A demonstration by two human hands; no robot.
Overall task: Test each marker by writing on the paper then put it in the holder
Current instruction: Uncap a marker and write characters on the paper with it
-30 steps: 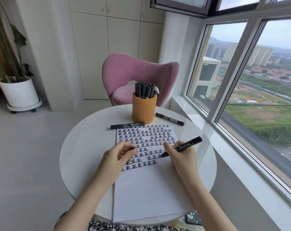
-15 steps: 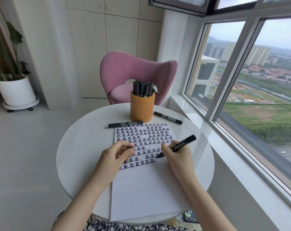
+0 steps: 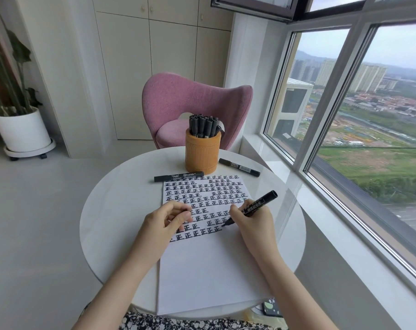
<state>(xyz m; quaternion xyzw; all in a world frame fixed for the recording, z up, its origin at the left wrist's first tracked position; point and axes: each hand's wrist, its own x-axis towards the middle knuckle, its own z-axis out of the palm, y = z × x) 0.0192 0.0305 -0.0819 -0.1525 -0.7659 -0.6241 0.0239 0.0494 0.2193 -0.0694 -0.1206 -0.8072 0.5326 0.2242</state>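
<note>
My right hand (image 3: pixel 252 222) grips an uncapped black marker (image 3: pixel 261 201) whose tip touches the white paper (image 3: pixel 202 270) at the end of a row of written black characters. My left hand (image 3: pixel 168 220) rests on the paper's left side, fingers curled, pinching a small black piece that looks like the cap. Behind the paper stands the orange holder (image 3: pixel 203 153) with several black markers (image 3: pixel 203 125) upright in it. One capped marker (image 3: pixel 178 176) lies at the paper's top edge. Another capped marker (image 3: pixel 239 167) lies right of the holder.
Everything sits on a round white table (image 3: pixel 95 210). A pink chair (image 3: pixel 190 103) stands behind it and a large window (image 3: pixel 345 139) runs along the right. A white plant pot (image 3: pixel 21 129) is at far left. A dark phone-like object (image 3: pixel 271 308) lies below the table's near edge.
My right hand has shifted the marker tip a little along the row while writing. My left hand stays where it was on the paper. The view has drifted slightly.
</note>
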